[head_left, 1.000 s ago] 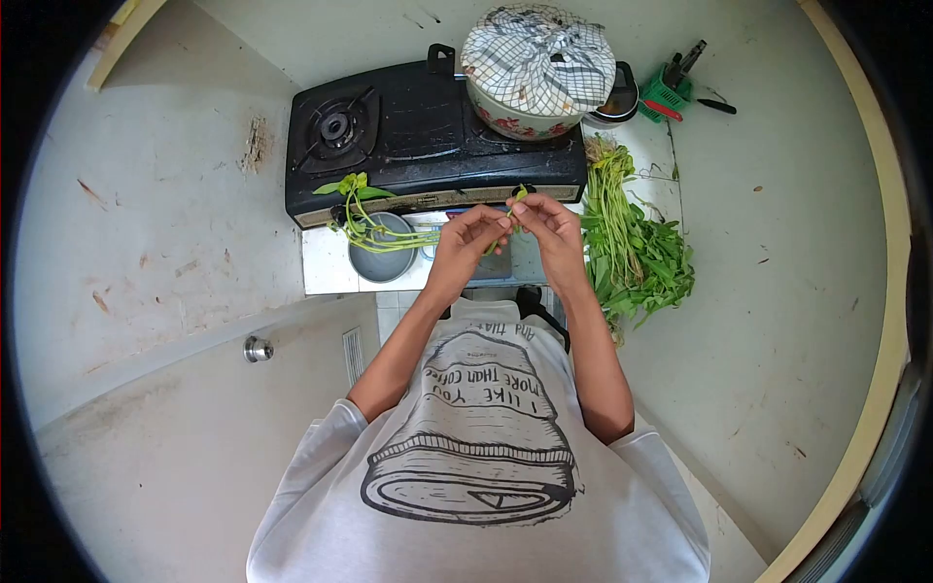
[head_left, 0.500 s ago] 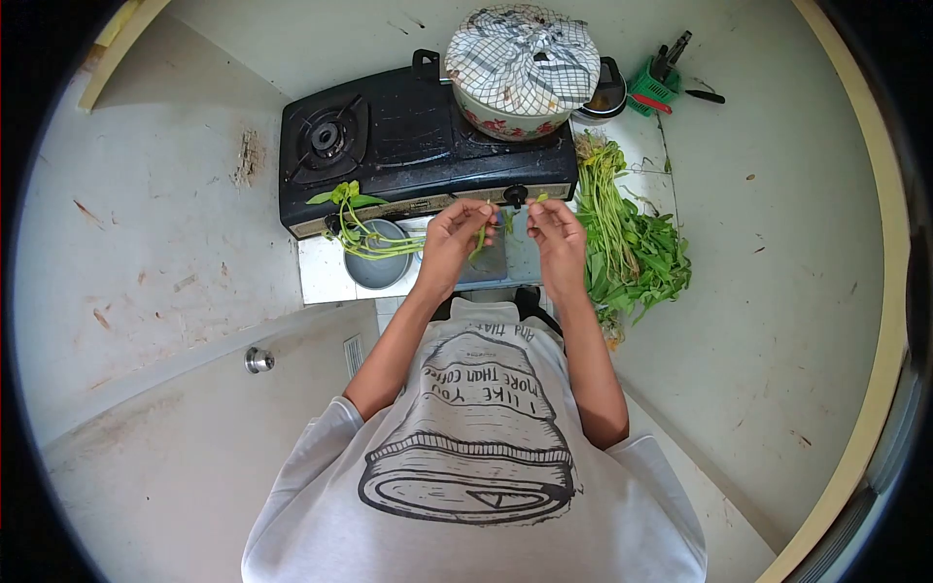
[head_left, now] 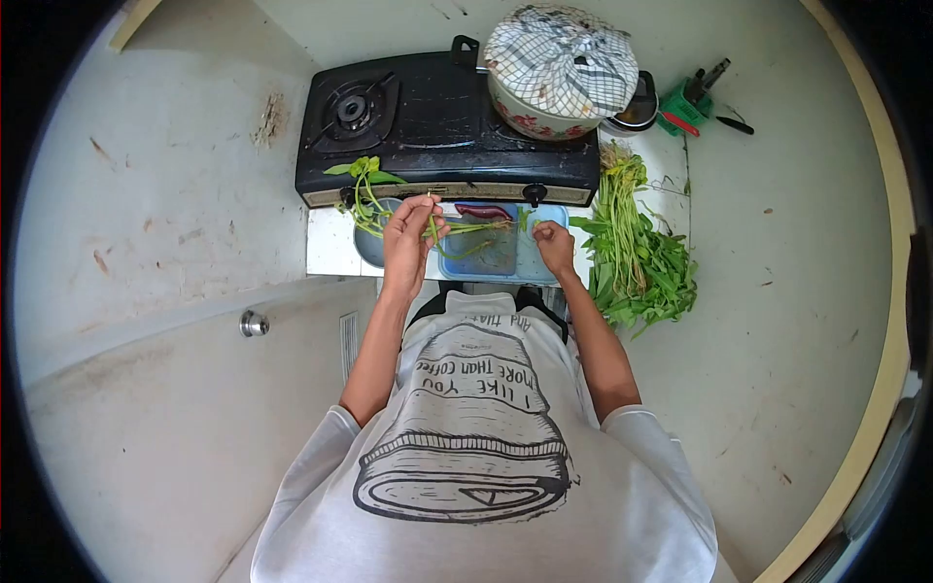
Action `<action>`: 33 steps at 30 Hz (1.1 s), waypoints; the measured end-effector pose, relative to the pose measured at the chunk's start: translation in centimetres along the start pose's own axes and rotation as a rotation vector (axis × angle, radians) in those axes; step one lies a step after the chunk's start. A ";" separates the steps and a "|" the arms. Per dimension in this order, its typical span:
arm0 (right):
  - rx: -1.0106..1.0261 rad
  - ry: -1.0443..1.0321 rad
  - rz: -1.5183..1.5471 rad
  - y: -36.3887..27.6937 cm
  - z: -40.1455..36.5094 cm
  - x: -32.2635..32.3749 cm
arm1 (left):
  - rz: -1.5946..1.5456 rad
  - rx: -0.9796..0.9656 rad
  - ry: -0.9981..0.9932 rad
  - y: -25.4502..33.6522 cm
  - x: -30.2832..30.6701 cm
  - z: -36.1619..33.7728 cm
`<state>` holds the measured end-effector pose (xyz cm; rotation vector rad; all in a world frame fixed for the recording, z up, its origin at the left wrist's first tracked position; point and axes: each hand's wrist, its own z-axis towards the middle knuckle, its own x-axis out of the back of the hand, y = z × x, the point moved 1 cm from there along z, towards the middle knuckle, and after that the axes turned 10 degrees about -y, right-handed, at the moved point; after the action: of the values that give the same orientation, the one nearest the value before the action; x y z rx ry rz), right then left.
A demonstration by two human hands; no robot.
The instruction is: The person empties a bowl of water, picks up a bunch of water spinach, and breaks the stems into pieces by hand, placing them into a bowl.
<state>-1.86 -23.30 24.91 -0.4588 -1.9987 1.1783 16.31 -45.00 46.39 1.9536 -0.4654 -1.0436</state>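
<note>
My left hand [head_left: 412,238] pinches long leafy-green stems [head_left: 365,202], whose leaves hang to the left over a grey bowl [head_left: 367,251] and the stove's front. The root ends reach right, above a blue divided tray [head_left: 526,264]. A dark red object [head_left: 483,211], perhaps a knife handle, lies along the tray's far side. Over the tray's right part is my right hand [head_left: 555,249], its fingers closed; whatever they may hold is hidden. Small green scraps lie in the tray beside its fingertips. A large bunch of leafy greens [head_left: 646,257] rests to the right of that hand.
Behind the tray stands a black two-burner stove [head_left: 418,131]. A cloth-covered floral pot [head_left: 544,121] sits on its right side. Farther right are a green basket [head_left: 673,112] with utensils and a black-handled knife [head_left: 736,125]. Walls close in on both sides.
My hands have moved apart: the left went leftward with the stems, the right came down over the tray. The view has shifted, so more of the blue tray shows.
</note>
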 end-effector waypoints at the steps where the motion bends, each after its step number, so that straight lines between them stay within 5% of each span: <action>1: -0.031 -0.044 -0.045 -0.1 0.6 -0.3 | -0.018 -0.011 0.028 -0.1 0.2 -0.2; 3: -0.091 -0.135 -0.138 -0.8 1.3 -0.8 | -0.056 -0.034 0.086 -0.3 0.7 -0.8; 6: 0.136 0.196 -0.512 -2.6 0.2 -1.8 | -0.105 -0.064 0.170 -0.9 2.0 -1.2; 9: 0.249 0.017 -0.198 -4.0 -0.6 -1.9 | -0.147 -0.102 0.243 -1.1 3.3 -1.7; 13: 0.282 -0.011 -0.299 -5.0 -2.4 -2.6 | -0.197 -0.135 0.315 -1.6 5.8 -2.1; 19: 0.333 -0.458 -0.183 -6.2 -3.8 -4.6 | -0.292 -0.146 0.598 -4.5 12.7 -1.9; 27: 0.329 -0.497 -0.379 -7.7 -3.9 -7.6 | -0.399 -0.118 0.599 -5.8 20.0 0.2; 33: 0.297 -0.370 -0.442 -7.3 -4.1 -8.7 | 0.164 0.025 0.617 -6.8 24.2 1.4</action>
<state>7.40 -30.14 28.60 0.3605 -2.0327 1.3045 28.89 -57.45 28.45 2.0909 -0.2817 -0.2986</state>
